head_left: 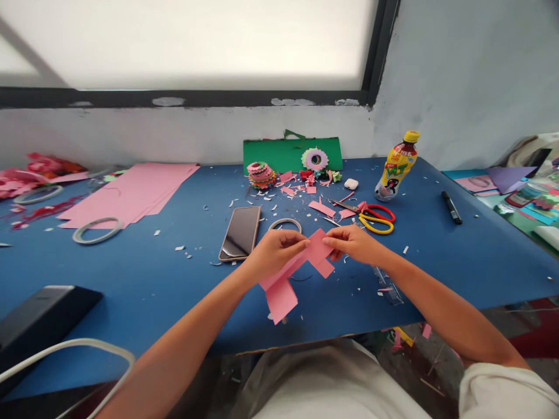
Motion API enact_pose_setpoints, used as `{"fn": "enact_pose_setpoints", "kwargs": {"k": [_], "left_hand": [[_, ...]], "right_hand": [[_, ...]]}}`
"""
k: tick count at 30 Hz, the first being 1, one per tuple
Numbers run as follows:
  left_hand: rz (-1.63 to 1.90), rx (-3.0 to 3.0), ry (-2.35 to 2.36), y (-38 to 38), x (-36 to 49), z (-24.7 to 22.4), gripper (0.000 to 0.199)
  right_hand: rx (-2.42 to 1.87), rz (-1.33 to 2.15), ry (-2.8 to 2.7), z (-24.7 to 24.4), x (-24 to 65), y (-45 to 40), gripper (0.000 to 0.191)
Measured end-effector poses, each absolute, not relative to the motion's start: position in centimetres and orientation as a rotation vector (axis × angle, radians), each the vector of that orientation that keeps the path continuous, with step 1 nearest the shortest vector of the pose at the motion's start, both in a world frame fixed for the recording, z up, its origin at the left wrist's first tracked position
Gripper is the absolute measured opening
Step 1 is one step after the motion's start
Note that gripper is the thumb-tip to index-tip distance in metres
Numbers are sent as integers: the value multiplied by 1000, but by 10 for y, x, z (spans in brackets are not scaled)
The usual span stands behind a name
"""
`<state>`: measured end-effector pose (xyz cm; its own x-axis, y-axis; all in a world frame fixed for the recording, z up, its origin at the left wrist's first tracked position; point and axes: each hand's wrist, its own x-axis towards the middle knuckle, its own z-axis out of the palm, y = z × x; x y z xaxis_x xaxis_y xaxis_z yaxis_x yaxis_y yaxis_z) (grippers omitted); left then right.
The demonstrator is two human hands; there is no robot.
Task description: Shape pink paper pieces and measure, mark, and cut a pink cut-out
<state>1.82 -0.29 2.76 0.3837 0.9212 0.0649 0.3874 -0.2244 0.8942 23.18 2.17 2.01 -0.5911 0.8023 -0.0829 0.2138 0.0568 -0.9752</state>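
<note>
Between my two hands is a cut piece of pink paper (283, 298) with several flaps sticking out, held above the blue table near its front edge. My left hand (279, 251) pinches it along the upper edge, thumb on the near side. At the paper's upper right corner, my right hand (353, 243) grips it with thumb and fingers. Just beyond the hands lie a roll of tape (285, 222), a phone (241, 233) and scissors with red and yellow handles (379, 220).
Paper scraps are strewn over the blue table (174, 302). Pink sheets (131, 192) and another tape roll (96, 230) lie left. Stacked scalloped paper rings (261, 176) stand at the back before a green folder (279, 152). A drink bottle (396, 166) and black marker (451, 208) are right.
</note>
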Motion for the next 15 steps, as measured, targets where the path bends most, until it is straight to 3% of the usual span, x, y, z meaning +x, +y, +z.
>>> {"fn": "enact_pose_setpoints", "kwargs": {"k": [7,11,15], "left_hand": [[755,1718,1091,-4,25,15,21],[567,2050,1196,-2,25,0,10],[532,2182,1240,1,24,-7,19]], "right_hand": [[-987,1596,-2182,14,235,23,23],[-1056,1002,-2443,0,228,21,15],[-1046,638,-2561,-8,224,24,17]]}}
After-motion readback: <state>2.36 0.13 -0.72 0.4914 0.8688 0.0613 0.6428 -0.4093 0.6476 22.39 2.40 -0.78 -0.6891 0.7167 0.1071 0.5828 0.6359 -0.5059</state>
